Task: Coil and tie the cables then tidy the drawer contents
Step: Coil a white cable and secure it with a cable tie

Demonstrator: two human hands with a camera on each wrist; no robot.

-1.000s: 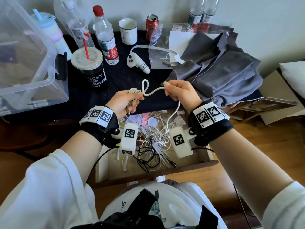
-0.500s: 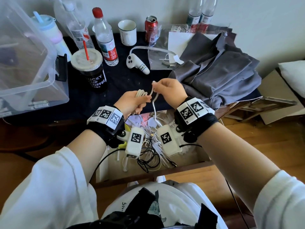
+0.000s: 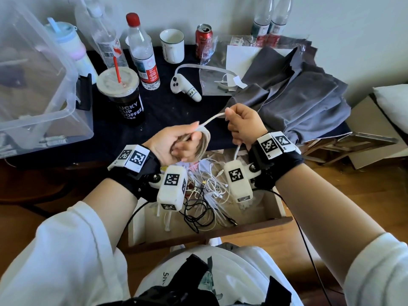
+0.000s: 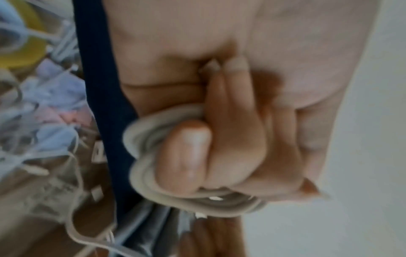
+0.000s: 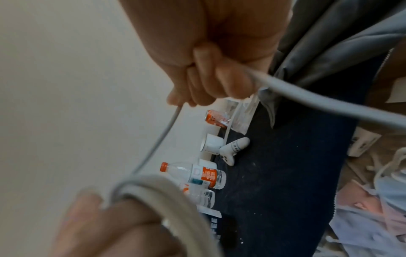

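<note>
My left hand grips a coil of white cable, its fingers curled round the loops. A loose run of the same cable stretches up to my right hand, which holds it in a closed fist. From that fist the cable's tail hangs down toward the open wooden drawer. The drawer holds a tangle of white cables and a black cable. Both hands hover above the drawer's back edge.
On the dark table stand a coffee cup with a red straw, water bottles, a white mug, a red can and a white controller. A clear bin is left, grey cloth right.
My right hand moved in to the left hand and laid a loop on the coil, then drew back to the right, pulling the cable taut. The left hand still holds the coil.
</note>
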